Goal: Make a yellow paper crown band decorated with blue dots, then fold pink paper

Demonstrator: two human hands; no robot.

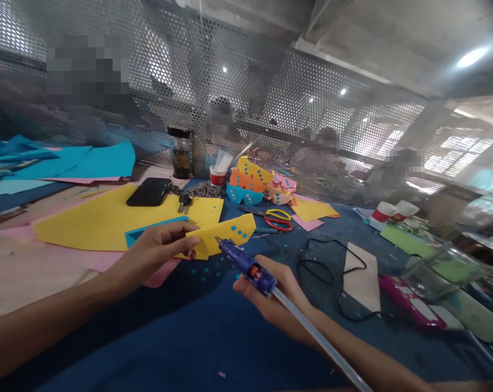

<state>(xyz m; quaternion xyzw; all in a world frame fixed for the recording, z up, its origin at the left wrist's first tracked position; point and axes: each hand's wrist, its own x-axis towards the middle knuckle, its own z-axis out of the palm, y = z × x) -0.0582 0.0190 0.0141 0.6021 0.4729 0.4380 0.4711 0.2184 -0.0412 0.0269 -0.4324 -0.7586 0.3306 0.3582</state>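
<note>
My left hand point(167, 242) pinches a folded yellow paper piece point(220, 234) by its left end. Small blue squares dot the right part of that paper. In my right hand point(281, 288) is a blue glue gun point(246, 264) with a long clear glue stick point(320, 337) sticking out of its back. The gun's nozzle points at the yellow paper's face, close to it; whether it touches I cannot tell. Small loose blue squares point(205, 272) lie on the dark blue cloth under the paper.
Behind stand decorated paper pieces point(246, 182), scissors point(271, 216), a paper cup point(217, 175) and a jar point(180, 152). A phone point(148, 192) and keys point(185, 202) lie on yellow sheets point(87, 223). A black cord point(340, 296) winds at right, near a clear container point(450, 269).
</note>
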